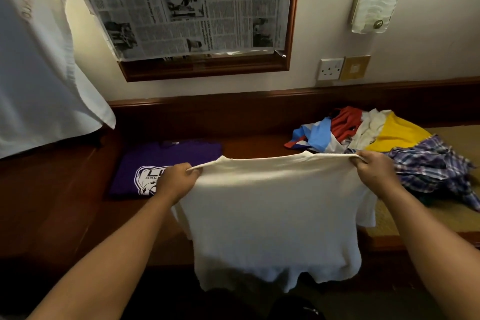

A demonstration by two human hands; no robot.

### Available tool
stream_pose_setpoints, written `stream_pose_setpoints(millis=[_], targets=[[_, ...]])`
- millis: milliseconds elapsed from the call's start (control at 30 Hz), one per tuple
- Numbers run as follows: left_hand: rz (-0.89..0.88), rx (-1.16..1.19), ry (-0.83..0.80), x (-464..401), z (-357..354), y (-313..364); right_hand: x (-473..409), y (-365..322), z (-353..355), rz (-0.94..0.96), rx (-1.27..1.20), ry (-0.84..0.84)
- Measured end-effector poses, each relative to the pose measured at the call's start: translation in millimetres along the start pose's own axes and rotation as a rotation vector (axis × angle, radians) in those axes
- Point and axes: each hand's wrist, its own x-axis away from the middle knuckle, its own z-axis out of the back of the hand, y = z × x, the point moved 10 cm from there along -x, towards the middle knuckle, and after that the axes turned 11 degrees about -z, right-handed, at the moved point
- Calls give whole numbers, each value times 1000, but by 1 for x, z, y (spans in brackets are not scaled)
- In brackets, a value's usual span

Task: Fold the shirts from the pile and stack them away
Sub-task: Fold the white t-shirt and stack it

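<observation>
2 hands, cream shirt [272,215] between (hanging)

Both hands, left [176,180] and right [374,170], pinch a cream shirt [275,218] taut above the wooden counter [249,141].

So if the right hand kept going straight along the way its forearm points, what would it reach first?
Most likely the pile of unfolded shirts. The right hand, gripping the cream shirt, points up and leftward toward the pile's blue and white pieces, with the wall behind. Depth is unclear.
</observation>
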Motion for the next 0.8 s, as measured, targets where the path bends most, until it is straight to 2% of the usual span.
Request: stream_pose_setpoints(millis=[133,367,467,800], targets=[[-35,45,33,-21,0,-8,-28,-6,-24,4,47,-26],[83,-62,151,-89,-15,-33,-97,-15,-68,4,126,6],[102,-91,120,-133,-29,-46,-139,-16,-97,-32,159,-30],[-38,-184,-23,-284,-96,-69,-265,-24,-215,-49,273,-175]])
